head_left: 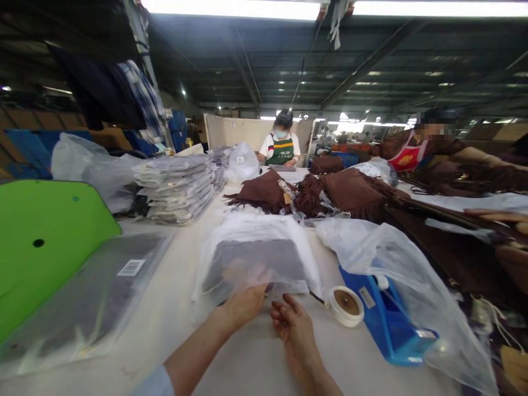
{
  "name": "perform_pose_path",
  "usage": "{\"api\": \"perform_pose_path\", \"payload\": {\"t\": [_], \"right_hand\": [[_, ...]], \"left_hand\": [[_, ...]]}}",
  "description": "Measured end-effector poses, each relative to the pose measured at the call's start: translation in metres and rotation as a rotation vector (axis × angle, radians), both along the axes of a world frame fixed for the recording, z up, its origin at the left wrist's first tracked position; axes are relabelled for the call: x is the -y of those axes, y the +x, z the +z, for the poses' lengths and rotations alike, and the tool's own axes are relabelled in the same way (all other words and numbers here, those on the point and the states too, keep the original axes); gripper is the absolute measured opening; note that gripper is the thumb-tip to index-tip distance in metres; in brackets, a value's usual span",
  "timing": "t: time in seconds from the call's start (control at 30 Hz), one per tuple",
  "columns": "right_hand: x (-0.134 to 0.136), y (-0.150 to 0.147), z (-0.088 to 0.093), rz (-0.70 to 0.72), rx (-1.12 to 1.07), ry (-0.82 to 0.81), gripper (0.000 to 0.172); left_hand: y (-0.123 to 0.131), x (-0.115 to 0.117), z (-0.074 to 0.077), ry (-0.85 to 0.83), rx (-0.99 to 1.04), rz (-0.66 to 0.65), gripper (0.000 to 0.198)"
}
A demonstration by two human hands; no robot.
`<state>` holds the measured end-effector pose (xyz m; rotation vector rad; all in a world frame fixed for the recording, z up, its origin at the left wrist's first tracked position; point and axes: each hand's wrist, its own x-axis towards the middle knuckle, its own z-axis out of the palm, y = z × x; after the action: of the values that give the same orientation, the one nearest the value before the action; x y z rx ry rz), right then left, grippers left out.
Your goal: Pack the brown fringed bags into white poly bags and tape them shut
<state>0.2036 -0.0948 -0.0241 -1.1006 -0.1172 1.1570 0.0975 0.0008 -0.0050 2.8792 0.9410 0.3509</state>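
Observation:
In front of me lies a clear plastic bag (pixel 259 256) with a flat grey item in it, on top of a stack of white sheets or bags (pixel 251 223). My left hand (pixel 243 302) is at the near edge of this bag, its fingers blurred and partly behind the clear film. Whether they pinch the film I cannot tell. Just to the right, my right hand (pixel 291 319) is held palm inward by the bag's near edge, fingers loosely bent and apart, with nothing seen in it. Right of it sits a white roll with a brown centre (pixel 346 306).
A blue tape dispenser (pixel 385 316) stands at right, partly under a loose plastic bag (pixel 396 247). Brown fringed bags (pixel 264 192) lie beyond. Packed bags (pixel 177 190) are stacked at left, near a green panel (pixel 49 242). Two co-workers (pixel 282 146) stand across the table.

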Motion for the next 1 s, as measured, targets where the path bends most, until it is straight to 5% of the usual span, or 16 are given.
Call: {"api": "perform_pose_path", "payload": {"t": [0.27,0.5,0.7,0.9,1.0], "right_hand": [[-0.009,-0.004,0.005,0.057,0.027,0.047,0.039],[-0.007,0.006,0.003,-0.015,0.172,0.01,0.057],[-0.034,0.019,0.005,0.019,0.284,-0.079,0.029],[-0.04,0.023,0.011,0.083,0.748,-0.195,0.024],[-0.03,0.024,0.009,0.141,1.098,-0.19,0.034]], "left_hand": [[0.021,0.01,0.005,0.169,-0.232,0.106,0.035],[0.026,-0.009,0.011,0.174,-0.256,0.117,0.032],[0.027,-0.02,0.016,0.1,-0.285,0.094,0.035],[0.025,-0.018,0.031,0.06,-0.241,0.158,0.036],[0.023,-0.02,0.034,0.056,-0.208,0.16,0.036]]}}
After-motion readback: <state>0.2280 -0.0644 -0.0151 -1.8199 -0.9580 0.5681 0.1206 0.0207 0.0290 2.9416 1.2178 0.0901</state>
